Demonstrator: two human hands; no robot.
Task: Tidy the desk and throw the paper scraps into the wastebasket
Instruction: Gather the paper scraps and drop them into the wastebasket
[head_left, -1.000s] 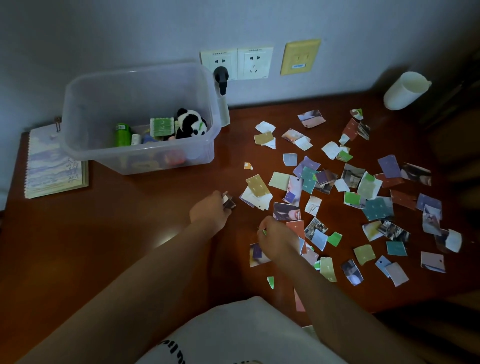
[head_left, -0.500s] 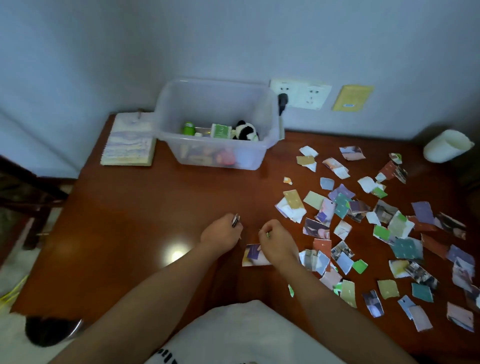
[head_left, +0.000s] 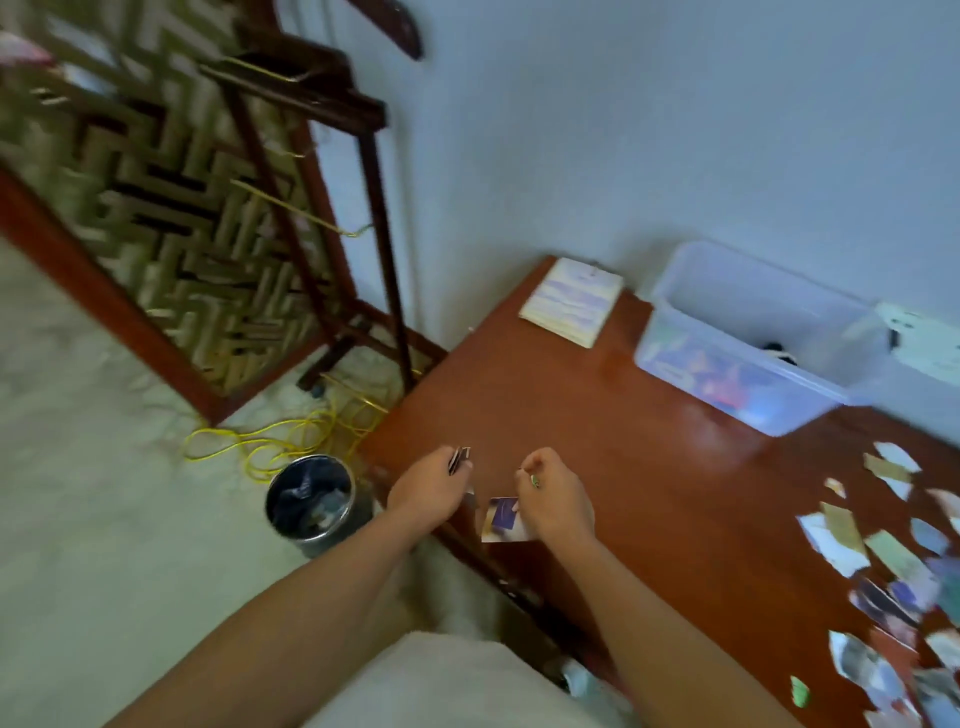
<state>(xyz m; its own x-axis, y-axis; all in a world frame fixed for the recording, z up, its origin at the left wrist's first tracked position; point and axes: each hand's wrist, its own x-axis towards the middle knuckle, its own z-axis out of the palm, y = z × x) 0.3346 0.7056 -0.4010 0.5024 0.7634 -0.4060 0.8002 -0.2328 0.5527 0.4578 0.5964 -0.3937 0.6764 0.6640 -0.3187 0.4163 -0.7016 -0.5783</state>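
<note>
Loose paper scraps (head_left: 883, 561) lie scattered over the right part of the worktop (head_left: 597, 441); the left hand (head_left: 431, 491), at the worktop's left edge, is closed on a thin stack of scraps (head_left: 460, 460); the right hand (head_left: 556, 499), just beside it, pinches a purple-printed scrap (head_left: 503, 519) and a small green bit; the wastebasket (head_left: 311, 501) stands on the floor left of the worktop; a notebook (head_left: 571, 301) and a clear plastic bin (head_left: 748, 338) sit along the far edge.
</note>
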